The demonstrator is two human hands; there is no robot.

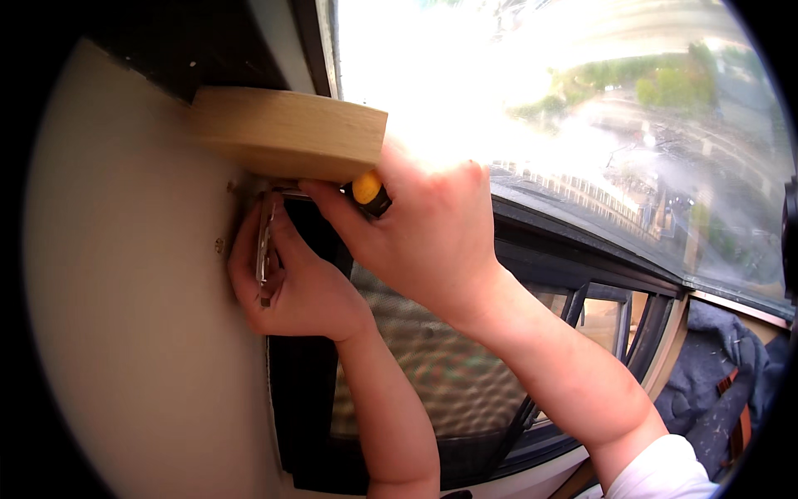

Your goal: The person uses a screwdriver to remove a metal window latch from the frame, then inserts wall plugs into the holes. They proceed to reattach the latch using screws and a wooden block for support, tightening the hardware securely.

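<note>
Below the wooden block [291, 130], a thin metal strip [263, 249] stands nearly upright, pinched by the left hand [301, 283], the nearer one; beneath the block's window end, the right hand [436, 233] curls round a yellow-and-black handle [366, 189].

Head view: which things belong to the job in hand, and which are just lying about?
In the job:
- metal piece, in the left hand
- yellow-and-black handle, in the right hand
- wooden board, above both

Lying about:
- grey-blue cloth
- brown strap-like item
</note>
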